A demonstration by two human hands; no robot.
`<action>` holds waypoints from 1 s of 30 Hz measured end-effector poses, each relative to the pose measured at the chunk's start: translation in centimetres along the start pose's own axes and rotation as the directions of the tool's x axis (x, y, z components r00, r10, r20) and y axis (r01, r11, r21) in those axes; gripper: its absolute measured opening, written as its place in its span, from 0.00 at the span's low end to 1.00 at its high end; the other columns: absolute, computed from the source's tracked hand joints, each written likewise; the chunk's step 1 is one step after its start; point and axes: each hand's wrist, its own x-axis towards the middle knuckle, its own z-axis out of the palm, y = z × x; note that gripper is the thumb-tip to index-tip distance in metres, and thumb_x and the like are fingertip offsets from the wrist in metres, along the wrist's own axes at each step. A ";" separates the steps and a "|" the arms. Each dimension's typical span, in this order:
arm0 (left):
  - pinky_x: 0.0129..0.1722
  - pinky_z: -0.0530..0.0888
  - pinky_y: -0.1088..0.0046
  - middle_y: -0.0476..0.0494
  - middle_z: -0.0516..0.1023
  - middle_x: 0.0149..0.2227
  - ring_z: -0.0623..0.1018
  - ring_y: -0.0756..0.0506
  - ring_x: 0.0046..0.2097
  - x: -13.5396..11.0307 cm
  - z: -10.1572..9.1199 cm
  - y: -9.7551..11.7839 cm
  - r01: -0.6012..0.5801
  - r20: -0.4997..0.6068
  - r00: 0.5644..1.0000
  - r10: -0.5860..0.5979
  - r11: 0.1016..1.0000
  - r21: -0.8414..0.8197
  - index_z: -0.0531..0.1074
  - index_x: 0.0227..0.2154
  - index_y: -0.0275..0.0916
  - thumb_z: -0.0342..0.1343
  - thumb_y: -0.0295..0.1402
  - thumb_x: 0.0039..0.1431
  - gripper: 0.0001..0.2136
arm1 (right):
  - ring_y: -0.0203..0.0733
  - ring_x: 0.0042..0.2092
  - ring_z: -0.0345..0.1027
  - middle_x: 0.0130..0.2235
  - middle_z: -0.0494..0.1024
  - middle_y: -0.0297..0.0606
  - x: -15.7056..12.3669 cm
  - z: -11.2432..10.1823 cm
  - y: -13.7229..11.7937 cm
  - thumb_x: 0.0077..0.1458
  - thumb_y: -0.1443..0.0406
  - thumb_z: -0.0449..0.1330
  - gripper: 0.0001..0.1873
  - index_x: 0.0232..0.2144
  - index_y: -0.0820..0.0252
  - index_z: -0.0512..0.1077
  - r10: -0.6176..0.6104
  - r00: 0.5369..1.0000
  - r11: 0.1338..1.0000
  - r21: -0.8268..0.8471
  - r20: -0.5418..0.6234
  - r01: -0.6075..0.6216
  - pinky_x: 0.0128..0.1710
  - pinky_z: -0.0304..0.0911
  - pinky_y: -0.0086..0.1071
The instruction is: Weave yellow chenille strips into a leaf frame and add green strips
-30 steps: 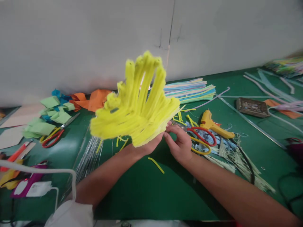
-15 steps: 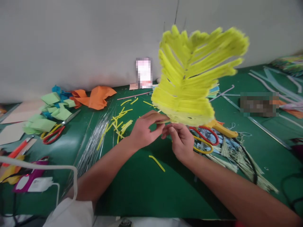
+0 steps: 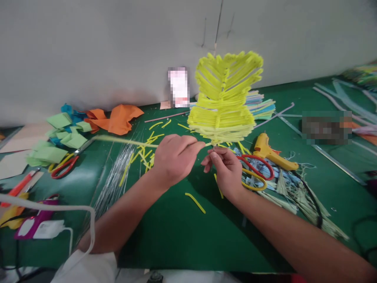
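A bright yellow leaf made of pipe cleaner rows point(image 3: 222, 98) stands upright above my hands, its lowest rows paler. My right hand point(image 3: 228, 167) is closed, pinching the thin stem below the leaf between thumb and fingers. In my closed left hand point(image 3: 173, 159) is a pale yellow pipe cleaner point(image 3: 126, 140); one end stretches out to the left and the other runs to the base of the leaf. Beneath the hands, a short yellow pipe cleaner piece point(image 3: 195, 203) lies on the green table point(image 3: 176, 239).
Beside my right forearm are red-and-yellow-handled scissors point(image 3: 257, 167), a yellow glue gun point(image 3: 272, 153) and pale tassels point(image 3: 312, 200). To the left lie thin wires point(image 3: 114, 177), another pair of scissors point(image 3: 66, 165) and folded green papers point(image 3: 48, 151). A phone point(image 3: 179, 87) leans on the wall.
The leaf has swung down and left and now faces me more upright. The pale pipe cleaner now extends left past my left hand, which has turned with its back facing up.
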 end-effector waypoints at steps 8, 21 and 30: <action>0.36 0.67 0.68 0.44 0.79 0.33 0.76 0.47 0.34 -1.1 2.1 -0.1 0.047 0.145 0.988 -0.058 0.996 0.078 0.76 0.38 0.38 0.52 0.29 0.63 0.08 | 0.33 0.20 0.65 0.23 0.76 0.29 0.8 -0.3 0.0 0.54 0.57 0.65 0.12 0.36 0.58 0.73 0.135 0.990 0.991 0.009 -0.033 -0.135 0.22 0.63 0.29; 0.34 0.70 0.71 0.46 0.77 0.26 0.74 0.49 0.29 -0.3 3.1 -1.3 0.829 0.729 0.496 -0.471 0.007 -0.559 0.77 0.25 0.34 0.63 0.42 0.52 0.14 | 0.33 0.20 0.66 0.23 0.77 0.30 0.5 0.0 -0.2 0.55 0.56 0.63 0.12 0.31 0.58 0.69 0.244 0.961 0.970 -0.044 0.132 -0.240 0.23 0.62 0.30; 0.33 0.72 0.70 0.46 0.78 0.27 0.74 0.49 0.28 -0.8 4.4 -0.7 0.718 0.755 0.399 -0.521 -0.335 -0.611 0.77 0.27 0.33 0.71 0.35 0.39 0.13 | 0.33 0.20 0.66 0.20 0.75 0.30 0.6 -0.2 0.0 0.55 0.56 0.64 0.12 0.30 0.58 0.70 0.264 0.946 0.965 -0.065 0.188 -0.256 0.22 0.61 0.29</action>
